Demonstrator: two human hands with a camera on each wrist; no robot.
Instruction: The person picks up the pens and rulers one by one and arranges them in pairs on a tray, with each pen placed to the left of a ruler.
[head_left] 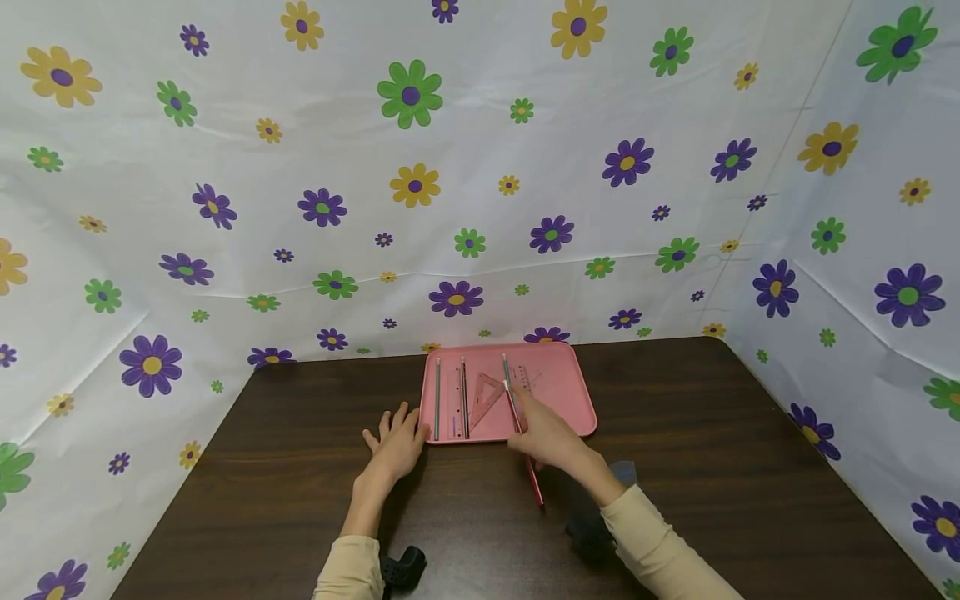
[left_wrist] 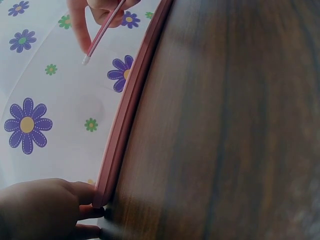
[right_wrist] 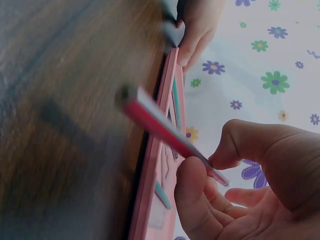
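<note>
My left hand (head_left: 397, 447) rests at the near left corner of a pink tray (head_left: 564, 387), fingers spread and fingertips at the rim. Over the tray's front edge, my right hand (head_left: 553, 435) pinches a red pencil (head_left: 533, 482) between thumb and fingers. Its white eraser end (left_wrist: 86, 60) points toward the tray, and its dark end (right_wrist: 127, 96) slants back over the table. Inside the tray lie a green pencil (head_left: 437, 400), a clear ruler (head_left: 456, 408), a dark pencil (head_left: 465, 400) and a triangle set square (head_left: 487, 398). Another green pencil (head_left: 506, 367) lies partly behind the red one.
Another clear measuring piece (head_left: 522, 377) lies in the tray, right of the pencils. The tray stands at the back of a dark wooden table (head_left: 300, 475), against a flower-print cloth (head_left: 480, 142). A black wrist device (head_left: 405, 568) sits by my left sleeve.
</note>
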